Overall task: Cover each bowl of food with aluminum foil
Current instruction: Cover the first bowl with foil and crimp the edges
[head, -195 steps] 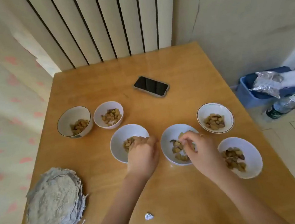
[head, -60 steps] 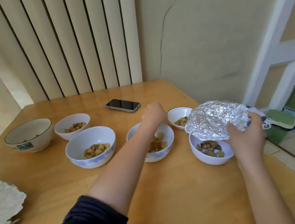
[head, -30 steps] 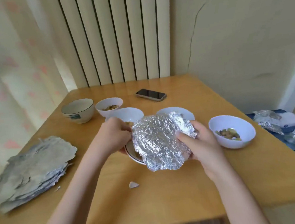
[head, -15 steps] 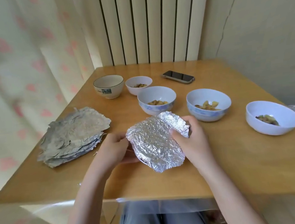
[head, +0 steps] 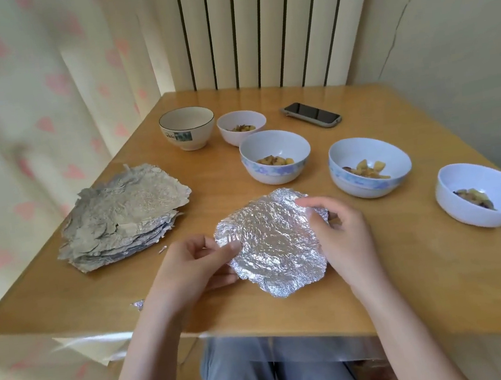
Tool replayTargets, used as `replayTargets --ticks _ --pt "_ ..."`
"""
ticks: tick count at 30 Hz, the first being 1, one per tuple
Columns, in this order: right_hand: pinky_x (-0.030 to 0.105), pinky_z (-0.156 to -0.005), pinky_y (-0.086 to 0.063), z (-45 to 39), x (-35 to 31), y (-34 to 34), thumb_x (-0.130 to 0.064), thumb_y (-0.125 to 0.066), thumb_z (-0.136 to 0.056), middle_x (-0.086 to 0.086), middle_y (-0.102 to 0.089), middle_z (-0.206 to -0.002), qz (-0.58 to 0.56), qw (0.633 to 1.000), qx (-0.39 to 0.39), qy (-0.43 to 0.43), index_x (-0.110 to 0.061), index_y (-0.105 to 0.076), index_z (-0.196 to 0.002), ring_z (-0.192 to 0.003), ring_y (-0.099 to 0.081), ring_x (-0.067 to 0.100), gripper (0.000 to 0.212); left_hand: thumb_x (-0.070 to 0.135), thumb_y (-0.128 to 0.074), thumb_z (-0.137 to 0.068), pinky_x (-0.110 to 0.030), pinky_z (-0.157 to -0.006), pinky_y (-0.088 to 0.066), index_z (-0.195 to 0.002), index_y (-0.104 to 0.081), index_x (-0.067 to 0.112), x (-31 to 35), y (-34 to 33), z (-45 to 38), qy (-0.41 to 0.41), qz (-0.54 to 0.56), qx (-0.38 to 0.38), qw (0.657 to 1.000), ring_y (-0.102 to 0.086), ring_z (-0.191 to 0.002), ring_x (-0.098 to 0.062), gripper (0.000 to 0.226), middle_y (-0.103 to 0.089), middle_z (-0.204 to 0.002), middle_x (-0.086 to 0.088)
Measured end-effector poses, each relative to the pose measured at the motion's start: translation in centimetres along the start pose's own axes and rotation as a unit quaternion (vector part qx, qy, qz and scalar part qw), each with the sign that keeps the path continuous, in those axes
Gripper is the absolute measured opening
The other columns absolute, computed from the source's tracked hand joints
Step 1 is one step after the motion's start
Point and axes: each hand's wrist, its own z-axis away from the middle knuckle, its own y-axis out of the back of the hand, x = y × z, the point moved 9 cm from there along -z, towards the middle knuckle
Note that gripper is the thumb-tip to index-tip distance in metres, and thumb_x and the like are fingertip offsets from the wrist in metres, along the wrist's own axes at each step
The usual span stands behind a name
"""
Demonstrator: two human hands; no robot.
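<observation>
Head view: I'm seeing my left hand (head: 189, 264) pinching the foil sheet (head: 272, 243) at nine o'clock, my right hand (head: 340, 235) curling over its three o'clock edge, sheet lying between both

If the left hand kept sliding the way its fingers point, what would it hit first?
The left hand points right, across the table, and already pinches the foil sheet at its left edge. Going on, it would push into the foil and probably the bowl hidden beneath it, then the right hand.
</observation>
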Motion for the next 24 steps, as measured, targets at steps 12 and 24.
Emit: replayTargets --ticks 12,24 --pt "0.036 -0.082 -0.052 0.0 1.1 0.3 -0.022 -0.051 -0.096 -0.012 -0.068 -0.088 -0.01 0.998 0.0 -0.067 -0.027 -0.069 -0.11 -0.078 -0.058 0.003 0.023 0.042 -0.068 -0.081 -0.032 -0.053 -0.052 -0.106 -0.049 0.016 2.0 1.1 1.3 -0.115 -0.169 0.112 0.972 -0.056 -0.055 -0.015 0.042 -0.059 -0.076 -0.005" --pt "0.032 -0.113 -0.028 -0.2 -5.1 -4.1 -0.026 -0.048 -0.097 -0.01 -0.046 -0.143 0.252 0.929 -0.183 0.2 -0.023 -0.047 -0.139 -0.132 -0.041 0.008 0.042 0.088 -0.057 -0.048 -0.022 -0.116 0.012 -0.154 0.009 0.029 4.0 -6.8 2.3 -0.26 -0.433 -0.121 0.854 0.02 -0.138 0.01 0.138 0.005 -0.159 0.015"
